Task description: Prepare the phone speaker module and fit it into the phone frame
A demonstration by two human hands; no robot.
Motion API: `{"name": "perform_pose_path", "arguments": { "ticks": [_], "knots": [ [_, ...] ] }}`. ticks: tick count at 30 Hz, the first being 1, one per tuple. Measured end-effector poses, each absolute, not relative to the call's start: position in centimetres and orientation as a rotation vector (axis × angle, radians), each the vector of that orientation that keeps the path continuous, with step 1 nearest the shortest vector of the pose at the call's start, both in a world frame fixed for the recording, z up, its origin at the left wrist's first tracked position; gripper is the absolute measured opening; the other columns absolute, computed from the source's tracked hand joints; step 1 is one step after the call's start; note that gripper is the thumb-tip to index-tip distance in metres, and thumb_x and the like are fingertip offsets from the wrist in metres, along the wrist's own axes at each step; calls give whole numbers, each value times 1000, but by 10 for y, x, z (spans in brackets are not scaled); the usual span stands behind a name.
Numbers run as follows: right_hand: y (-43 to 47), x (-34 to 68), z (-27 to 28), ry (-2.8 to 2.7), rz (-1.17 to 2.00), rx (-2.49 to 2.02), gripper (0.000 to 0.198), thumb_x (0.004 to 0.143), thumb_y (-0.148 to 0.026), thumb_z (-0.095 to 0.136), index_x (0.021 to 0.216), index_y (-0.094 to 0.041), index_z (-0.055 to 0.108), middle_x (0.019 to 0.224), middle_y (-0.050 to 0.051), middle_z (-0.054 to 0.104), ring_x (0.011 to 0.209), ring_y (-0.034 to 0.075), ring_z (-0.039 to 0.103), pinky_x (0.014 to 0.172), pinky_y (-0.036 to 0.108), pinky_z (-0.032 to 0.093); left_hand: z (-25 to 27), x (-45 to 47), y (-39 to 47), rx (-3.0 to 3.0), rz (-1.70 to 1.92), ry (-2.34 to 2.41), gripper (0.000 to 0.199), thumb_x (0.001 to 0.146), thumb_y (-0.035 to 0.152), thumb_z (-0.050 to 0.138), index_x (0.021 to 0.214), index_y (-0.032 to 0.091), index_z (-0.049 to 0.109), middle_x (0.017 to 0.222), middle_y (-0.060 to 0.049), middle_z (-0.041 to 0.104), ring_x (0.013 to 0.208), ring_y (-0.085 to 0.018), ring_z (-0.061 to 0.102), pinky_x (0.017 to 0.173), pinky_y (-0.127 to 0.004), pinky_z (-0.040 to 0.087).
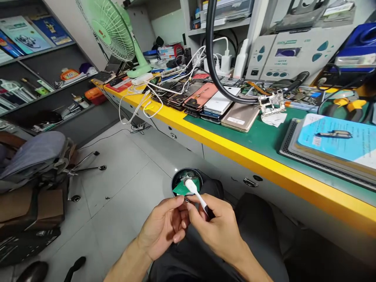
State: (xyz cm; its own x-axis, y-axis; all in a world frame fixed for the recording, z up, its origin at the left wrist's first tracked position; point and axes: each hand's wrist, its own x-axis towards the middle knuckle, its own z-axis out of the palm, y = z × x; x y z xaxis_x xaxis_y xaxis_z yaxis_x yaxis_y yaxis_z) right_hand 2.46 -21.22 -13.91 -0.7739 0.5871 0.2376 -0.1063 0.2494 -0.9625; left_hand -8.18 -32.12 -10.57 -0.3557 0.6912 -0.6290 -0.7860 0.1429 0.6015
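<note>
My right hand (pixel 217 227) holds a white toothbrush (pixel 192 187) with a black handle end; its bristle head points up and away from me. The right thumb and index finger also meet at a small dark part (pixel 187 200). My left hand (pixel 163 225) is closed in a pinch on that same part, its other fingers curled beneath. The part is too small and too covered by fingertips to name. Both hands are above my lap, in front of a round bin (pixel 174 184) with a green sheet (pixel 182 188) in it.
A workbench with a yellow edge (pixel 235 152) runs along the right, with stacked phones (pixel 199 96), a boxed blue pack (pixel 337 135) and cables. A metal board frame (pixel 272 103) sits by a black hose (pixel 209 43). A green fan (pixel 108 33) stands behind; a chair (pixel 38 150) is left.
</note>
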Motion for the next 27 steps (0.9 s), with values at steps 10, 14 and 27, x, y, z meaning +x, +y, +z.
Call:
{"name": "perform_pose_path", "arguments": {
  "ticks": [10,14,27],
  "knots": [
    [-223,14,-141,-1999,1427,-301,19,91,-14,59,94,-14,78,61,1,63,52,13,48,53,27,40,-100,-71,-338,56,1700,1576,21,81,34,79,86,14,74,64,1,56,52,-8,46,39,-16,41],
    [-227,17,-137,-2022,1561,-317,20,92,-19,61,102,-16,79,64,0,62,54,14,48,54,27,40,-105,-73,-345,142,1714,1681,22,82,37,77,83,15,73,64,1,56,53,-10,48,40,-19,43],
    [-206,35,-141,-2213,2004,-485,46,107,-50,38,100,-19,70,63,-5,34,57,13,35,49,24,29,-91,-89,-358,679,1657,2237,11,75,11,77,79,21,76,78,-3,70,67,-15,59,63,-24,48]
  ]
}}
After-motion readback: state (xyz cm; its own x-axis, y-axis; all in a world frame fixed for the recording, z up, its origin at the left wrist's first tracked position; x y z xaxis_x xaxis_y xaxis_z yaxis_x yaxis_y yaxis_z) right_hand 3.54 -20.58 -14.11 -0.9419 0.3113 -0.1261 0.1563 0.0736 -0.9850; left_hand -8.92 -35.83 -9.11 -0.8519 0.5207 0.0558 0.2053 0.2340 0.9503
